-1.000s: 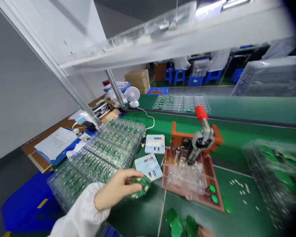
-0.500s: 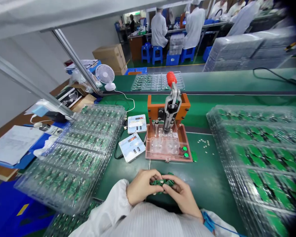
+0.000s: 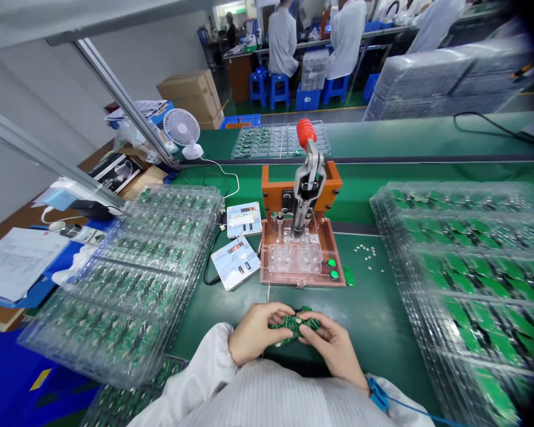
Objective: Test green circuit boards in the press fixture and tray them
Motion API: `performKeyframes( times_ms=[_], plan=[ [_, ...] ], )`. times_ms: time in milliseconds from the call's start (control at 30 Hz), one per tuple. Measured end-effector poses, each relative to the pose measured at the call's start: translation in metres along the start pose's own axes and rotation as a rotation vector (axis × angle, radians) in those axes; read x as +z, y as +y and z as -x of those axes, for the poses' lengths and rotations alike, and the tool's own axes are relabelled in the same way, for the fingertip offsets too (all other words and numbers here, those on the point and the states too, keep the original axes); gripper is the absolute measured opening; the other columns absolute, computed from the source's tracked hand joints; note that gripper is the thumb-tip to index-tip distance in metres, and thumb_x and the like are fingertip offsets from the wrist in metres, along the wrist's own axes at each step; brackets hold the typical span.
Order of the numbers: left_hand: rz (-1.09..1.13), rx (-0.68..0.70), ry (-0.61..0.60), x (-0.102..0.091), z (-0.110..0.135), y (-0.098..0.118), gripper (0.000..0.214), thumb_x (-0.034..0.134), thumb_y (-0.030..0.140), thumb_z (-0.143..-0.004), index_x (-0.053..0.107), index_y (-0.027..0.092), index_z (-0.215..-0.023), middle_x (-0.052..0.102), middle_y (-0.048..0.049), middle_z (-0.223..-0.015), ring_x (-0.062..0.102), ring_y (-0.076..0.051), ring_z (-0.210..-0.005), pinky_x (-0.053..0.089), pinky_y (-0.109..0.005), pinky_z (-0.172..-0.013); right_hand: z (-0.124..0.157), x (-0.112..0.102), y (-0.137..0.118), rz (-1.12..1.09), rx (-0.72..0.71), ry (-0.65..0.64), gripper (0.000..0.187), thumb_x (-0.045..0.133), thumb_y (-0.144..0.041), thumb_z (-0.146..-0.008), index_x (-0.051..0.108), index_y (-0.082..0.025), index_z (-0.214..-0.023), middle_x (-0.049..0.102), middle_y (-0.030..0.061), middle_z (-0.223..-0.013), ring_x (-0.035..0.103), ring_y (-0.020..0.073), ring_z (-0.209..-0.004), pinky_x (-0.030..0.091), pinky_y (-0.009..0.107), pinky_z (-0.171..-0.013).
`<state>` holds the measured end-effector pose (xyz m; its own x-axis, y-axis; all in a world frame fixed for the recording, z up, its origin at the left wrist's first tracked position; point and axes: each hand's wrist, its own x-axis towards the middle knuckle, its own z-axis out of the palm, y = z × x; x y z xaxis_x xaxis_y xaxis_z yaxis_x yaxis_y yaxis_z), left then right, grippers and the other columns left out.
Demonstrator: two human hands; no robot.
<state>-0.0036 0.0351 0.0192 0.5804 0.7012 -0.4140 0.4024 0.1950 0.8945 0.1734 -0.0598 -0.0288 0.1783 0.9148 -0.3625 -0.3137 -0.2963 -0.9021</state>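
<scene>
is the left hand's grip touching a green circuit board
Touching: the head view shows the left hand's grip holding a green circuit board between thumb and fingers.

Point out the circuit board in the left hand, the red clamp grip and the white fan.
Circuit board (image 3: 289, 324): head view, on its exposed green face.
Red clamp grip (image 3: 306, 133): head view, mid-grip.
White fan (image 3: 181, 127): head view, middle of its round grille.

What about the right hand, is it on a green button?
No, the right hand holds the circuit boards together with the left hand, well apart from the green buttons.
</scene>
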Motion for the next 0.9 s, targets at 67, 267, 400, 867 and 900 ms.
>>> performKeyframes(
  times_ms=[67,267,400,867,900],
  plan=[
    [-0.006,-0.011,0.014,-0.001,0.000,0.000,0.036,0.079,0.017,-0.072,0.077,0.018,-0.108,0.078,-0.0044,-0.099,0.070,-0.020,-0.091,0.056,-0.032,-0.086,0.000,-0.003,0.002,0.013,-0.014,0.034,0.045,0.086,-0.060,-0.073,0.080,-0.022,-0.096,0.079,0.0066,-0.101,0.074,0.0202,-0.077,0.068,0.033,-0.072],
    [-0.137,0.061,0.115,-0.024,0.008,-0.005,0.029,0.074,0.019,-0.082,0.076,0.020,-0.111,0.078,-0.0034,-0.101,0.072,-0.018,-0.089,0.059,-0.030,-0.084,0.008,-0.027,-0.009,0.158,-0.166,0.179,0.033,0.083,-0.051,-0.081,0.080,-0.022,-0.096,0.078,0.0092,-0.108,0.076,0.0231,-0.088,0.068,0.030,-0.074],
    [-0.517,0.344,0.290,-0.039,0.010,-0.019,0.019,0.062,0.019,-0.097,0.073,0.022,-0.112,0.076,-0.0043,-0.110,0.072,-0.021,-0.098,0.060,-0.035,-0.091,0.014,-0.052,-0.017,0.655,-0.554,0.266,0.014,0.068,-0.034,-0.096,0.079,-0.027,-0.100,0.079,0.0066,-0.110,0.076,0.0244,-0.103,0.066,0.032,-0.090],
    [-0.659,0.601,0.293,-0.041,0.026,-0.031,0.019,0.063,0.034,-0.102,0.071,0.022,-0.113,0.073,-0.0068,-0.118,0.069,-0.021,-0.108,0.058,-0.035,-0.095,0.019,-0.070,0.001,1.125,-0.752,-0.085,0.028,0.066,-0.032,-0.099,0.070,-0.031,-0.127,0.072,0.0058,-0.131,0.066,0.0301,-0.129,0.063,0.048,-0.102],
    [-0.690,0.597,0.282,-0.046,0.030,-0.034,0.017,0.061,0.031,-0.103,0.072,0.023,-0.113,0.072,-0.0066,-0.119,0.069,-0.021,-0.108,0.058,-0.035,-0.095,0.021,-0.073,0.002,1.137,-0.747,-0.095,0.032,0.067,-0.033,-0.098,0.068,-0.031,-0.130,0.071,0.0059,-0.133,0.065,0.0306,-0.130,0.062,0.048,-0.102]
  ],
)
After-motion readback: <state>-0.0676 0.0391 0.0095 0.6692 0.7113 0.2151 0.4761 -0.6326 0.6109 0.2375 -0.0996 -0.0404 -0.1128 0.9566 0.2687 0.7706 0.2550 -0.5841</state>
